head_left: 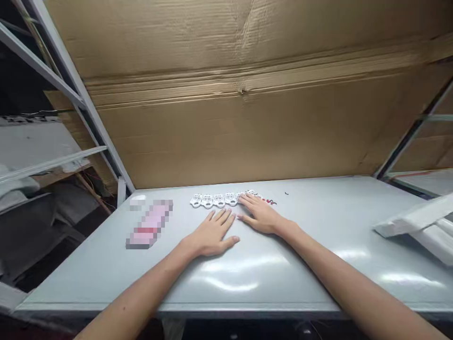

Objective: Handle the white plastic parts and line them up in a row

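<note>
A row of several small white cut-out pieces [219,200] with dark printed marks lies across the back half of the table. My right hand [260,213] is stretched flat, its fingertips over the right part of that row and hiding some pieces. Palm down, my left hand [214,233] rests just in front of the row with its fingers spread, apart from the pieces. Beyond my right fingers are small red bits with dark ends [269,201], too small to name. Neither hand holds anything.
On the left of the grey table [311,264] lies a pixelated pink item [154,222], with a small white object [138,200] behind it. White packaging [421,222] sits at the right edge. A cardboard wall [240,137] stands behind, and a metal frame [85,106] rises at left.
</note>
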Demonstrator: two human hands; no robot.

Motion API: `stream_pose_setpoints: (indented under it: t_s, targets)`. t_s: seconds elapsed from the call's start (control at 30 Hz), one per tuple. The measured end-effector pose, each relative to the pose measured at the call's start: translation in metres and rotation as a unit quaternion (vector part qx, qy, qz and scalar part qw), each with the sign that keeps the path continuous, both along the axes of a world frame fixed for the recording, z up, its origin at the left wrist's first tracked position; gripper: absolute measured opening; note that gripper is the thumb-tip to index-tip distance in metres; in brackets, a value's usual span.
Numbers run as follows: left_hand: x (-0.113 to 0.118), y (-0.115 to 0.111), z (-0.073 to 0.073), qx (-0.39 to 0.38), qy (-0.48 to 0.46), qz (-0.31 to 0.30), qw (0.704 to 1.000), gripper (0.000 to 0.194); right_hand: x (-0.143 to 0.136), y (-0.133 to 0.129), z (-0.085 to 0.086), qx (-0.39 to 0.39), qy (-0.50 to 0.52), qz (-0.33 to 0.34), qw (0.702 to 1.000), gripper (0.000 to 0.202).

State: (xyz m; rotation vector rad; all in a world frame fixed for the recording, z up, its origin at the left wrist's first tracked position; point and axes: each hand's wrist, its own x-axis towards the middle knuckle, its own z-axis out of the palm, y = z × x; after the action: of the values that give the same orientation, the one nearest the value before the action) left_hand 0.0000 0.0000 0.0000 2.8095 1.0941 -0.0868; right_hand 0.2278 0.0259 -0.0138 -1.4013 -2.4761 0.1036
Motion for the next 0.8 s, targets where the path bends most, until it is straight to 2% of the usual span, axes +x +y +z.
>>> stream_pose_setpoints:
  t_s: [0.17, 0.27, 0.4, 0.5, 0.67, 0.8]
  targets:
    - [0.001, -0.002, 0.001, 0.002, -0.005, 0.002, 1.0, 0.076, 0.003, -0.001, -0.004, -0.006, 0.02, -0.011, 1.0, 0.077]
    - [0.001, -0.003, 0.001, 0.003, -0.011, 0.002, 1.0, 0.076, 0.006, 0.002, -0.003, -0.01, 0.04, -0.024, 0.999, 0.071]
    - [0.001, -0.003, 0.0, 0.019, -0.017, -0.006, 1.0, 0.074, 0.019, 0.013, -0.006, 0.03, 0.059, -0.085, 0.994, 0.057]
    - [0.001, -0.003, -0.001, 0.044, -0.028, -0.019, 0.998, 0.072, 0.029, 0.02, -0.01, 0.03, 0.045, -0.116, 0.992, 0.053]
    - [0.002, -0.004, -0.001, 0.063, -0.033, -0.024, 0.997, 0.072, 0.033, 0.021, -0.01, 0.021, 0.038, -0.119, 0.992, 0.047]
    - [0.003, -0.006, 0.003, 0.047, -0.028, -0.017, 0.998, 0.07, 0.031, 0.019, -0.005, 0.031, 0.06, -0.124, 0.99, 0.044]
